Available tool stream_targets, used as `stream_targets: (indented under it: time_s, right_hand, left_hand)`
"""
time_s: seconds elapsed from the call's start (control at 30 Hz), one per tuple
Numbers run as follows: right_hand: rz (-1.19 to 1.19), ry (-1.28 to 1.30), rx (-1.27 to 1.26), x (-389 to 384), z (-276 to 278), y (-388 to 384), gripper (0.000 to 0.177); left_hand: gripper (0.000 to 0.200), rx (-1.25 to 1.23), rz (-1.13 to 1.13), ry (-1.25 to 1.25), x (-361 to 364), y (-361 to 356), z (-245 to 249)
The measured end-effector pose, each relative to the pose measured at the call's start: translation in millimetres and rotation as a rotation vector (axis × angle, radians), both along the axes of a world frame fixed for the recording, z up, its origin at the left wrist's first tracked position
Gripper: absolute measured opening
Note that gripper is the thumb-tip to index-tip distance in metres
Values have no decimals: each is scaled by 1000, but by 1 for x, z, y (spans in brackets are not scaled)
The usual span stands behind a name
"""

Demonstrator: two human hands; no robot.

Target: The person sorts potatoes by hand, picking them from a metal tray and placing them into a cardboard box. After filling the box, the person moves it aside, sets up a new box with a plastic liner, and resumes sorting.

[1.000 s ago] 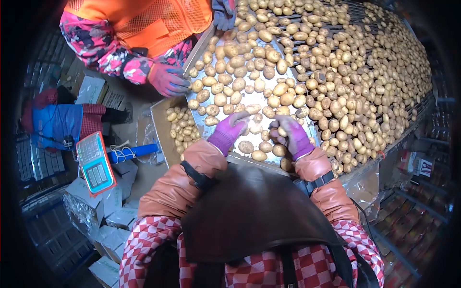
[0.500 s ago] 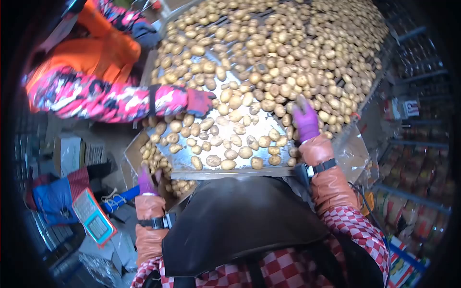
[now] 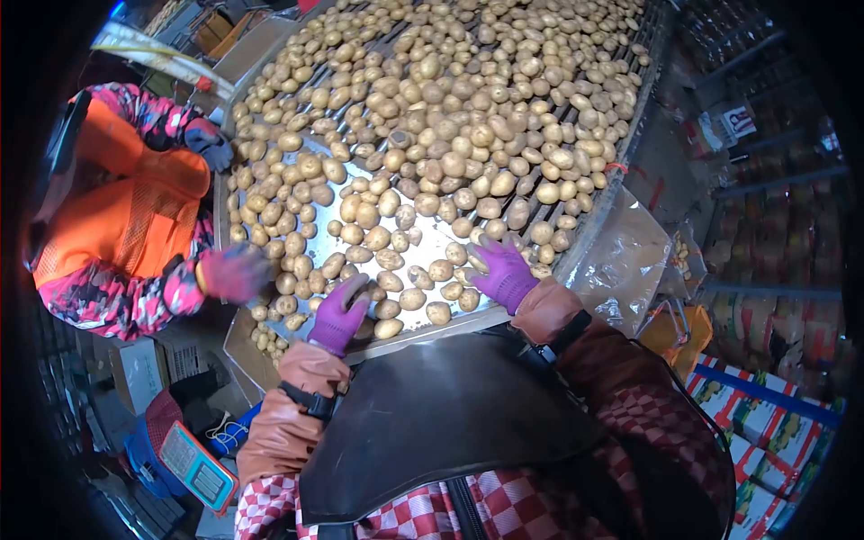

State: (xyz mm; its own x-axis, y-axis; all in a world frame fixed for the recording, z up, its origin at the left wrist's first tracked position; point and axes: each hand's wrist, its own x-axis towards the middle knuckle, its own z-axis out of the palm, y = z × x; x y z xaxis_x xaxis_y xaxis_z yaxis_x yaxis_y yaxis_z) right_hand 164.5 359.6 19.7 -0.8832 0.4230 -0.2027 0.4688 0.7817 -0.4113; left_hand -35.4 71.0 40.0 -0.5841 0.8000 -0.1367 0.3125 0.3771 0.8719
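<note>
Many small yellow potatoes [image 3: 450, 135] cover a metal sorting table [image 3: 423, 247] in front of me. My left hand [image 3: 340, 313], in a purple glove, rests on potatoes at the table's near edge, fingers curled over one or two of them. My right hand [image 3: 502, 272], also in a purple glove, lies spread on potatoes near the table's right front corner. Whether either hand grips a potato is not clear. A dark apron [image 3: 450, 423] and brown sleeve covers hide my lower arms.
A co-worker in an orange vest [image 3: 135, 216] stands at the left, one gloved hand [image 3: 232, 272] at the table's edge. A cardboard box [image 3: 261, 346] with potatoes sits below the table's corner. A scale [image 3: 198, 468] lies lower left. Plastic bags [image 3: 630, 261] hang right, printed cartons [image 3: 765, 423] beyond.
My left hand rose from the box below back onto the table's near edge. My right hand drew back toward the front corner. The view turned, and the co-worker's arm pulled back to the left.
</note>
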Motion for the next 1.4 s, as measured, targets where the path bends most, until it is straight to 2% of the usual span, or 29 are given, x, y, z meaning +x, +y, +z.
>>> stream_targets:
  time_s: [0.13, 0.17, 0.27, 0.3, 0.33, 0.4, 0.43, 0.47, 0.5, 0.53, 0.6, 0.63, 0.73, 0.8, 0.87, 0.9, 1.0, 1.03, 1.07, 1.13, 1.2, 1.23, 1.27, 1.33, 1.37, 1.4]
  right_hand:
    - [47, 184, -238, 10, 5, 10, 52]
    - [55, 271, -122, 10, 10, 8, 43]
    - [-197, 286, -481, 6, 33, 20, 39]
    - [-165, 408, -394, 3, 32, 30, 36]
    - [-214, 528, -497, 7, 32, 41, 36]
    - [-292, 550, -437, 4, 30, 65, 36]
    - [-335, 570, -401, 0, 34, 76, 38]
    - [-405, 496, -451, -4, 39, 91, 38]
    - [-376, 535, -346, -8, 21, 111, 38]
    - [-347, 574, -243, -15, 1, 130, 39]
    - [-317, 568, -59, -38, 6, 155, 39]
    - [-284, 497, 0, -48, 2, 167, 48]
    - [-191, -31, 310, -71, -13, 181, 58]
    - [-177, -71, 277, -82, -17, 186, 65]
    - [-192, -41, 232, -82, -19, 189, 65]
    - [-162, 16, 304, -79, -22, 190, 59]
    - [-68, 19, 436, -71, -32, 186, 51]
    - [-60, -15, 442, -73, -38, 185, 48]
    - [-52, -48, 448, -75, -44, 185, 45]
    - [-171, -341, 330, -96, -8, 174, 44]
    - [-137, -350, 329, -99, -3, 173, 48]
    - [-101, -353, 319, -99, 4, 174, 49]
    - [-68, -350, 314, -98, 8, 178, 51]
    - [-200, -153, 217, -90, -15, 192, 56]
    - [-253, -53, 173, -87, -18, 194, 57]
    - [-308, 42, 125, -83, -20, 194, 57]
  left_hand:
    - [50, 66, -282, 244, 2, 95, 7]
    - [53, 82, -334, 361, 2, 118, -6]
    - [65, 58, -473, 597, 13, 188, 2]
    - [69, -45, -513, 663, 17, 204, 5]
    - [73, -149, -552, 728, 19, 217, 6]
    - [81, -169, -635, 866, 0, 232, -13]
    - [84, -205, -656, 805, -16, 235, -16]
    - [87, -243, -675, 743, -32, 235, -18]
    - [90, -212, -658, 807, -47, 232, -28]
    - [91, -319, -635, 820, -58, 232, -15]
    - [91, -456, -416, 873, -79, 217, -15]
    - [90, -455, -378, 900, -86, 213, -18]
    - [78, -442, -190, 836, -90, 204, -23]
    - [74, -445, -1, 797, -84, 191, -35]
    - [71, -390, 72, 782, -86, 172, -53]
    - [72, -355, 125, 886, -80, 166, -58]
    - [75, -384, 70, 751, -73, 144, -65]
    - [78, -367, 69, 827, -59, 136, -56]
    - [81, -386, 33, 730, -48, 128, -47]
    - [83, -299, -61, 691, -28, 113, -41]
    - [82, -499, -225, 683, -2, 108, -25]
    - [82, -378, -244, 694, 2, 102, -33]
    - [84, -407, -255, 687, 4, 104, -32]
    - [84, -313, -341, 726, -14, 106, -35]
    - [84, -352, -423, 763, -29, 110, -36]
    - [74, -267, -420, 827, -41, 113, -31]
